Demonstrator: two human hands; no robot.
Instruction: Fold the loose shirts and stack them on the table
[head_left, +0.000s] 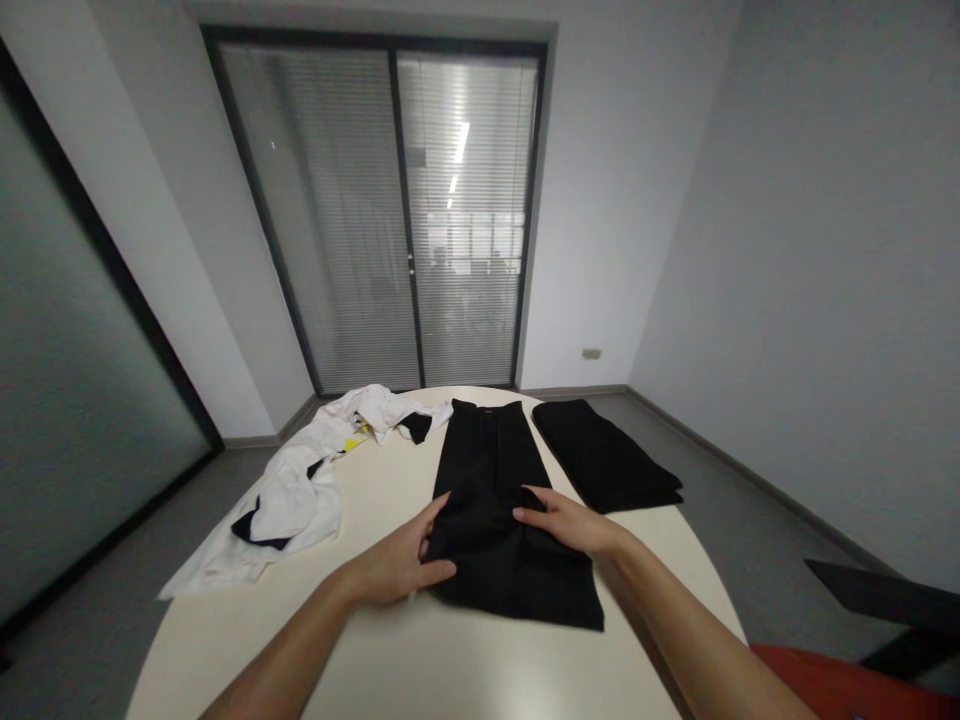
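Note:
A pair of black trousers [491,455] lies on the table in front of me, its waistband with a small label at the far end. The near part is doubled into layers, with a rumpled fold across the middle. My left hand [405,560] grips the left edge, thumb on top and the other fingers partly hidden behind the cloth. On the right side, my right hand [562,522] pinches the upper layer between thumb and fingers. Beside it lies a folded black garment [604,455], flat and apart from the trousers.
White clothing [300,490] with dark patches and a yellow piece [354,442] is heaped along the left side of the round cream table [420,665]. An orange-red chair seat [832,685] stands at the lower right. Beyond the table is a glass partition with blinds [330,220].

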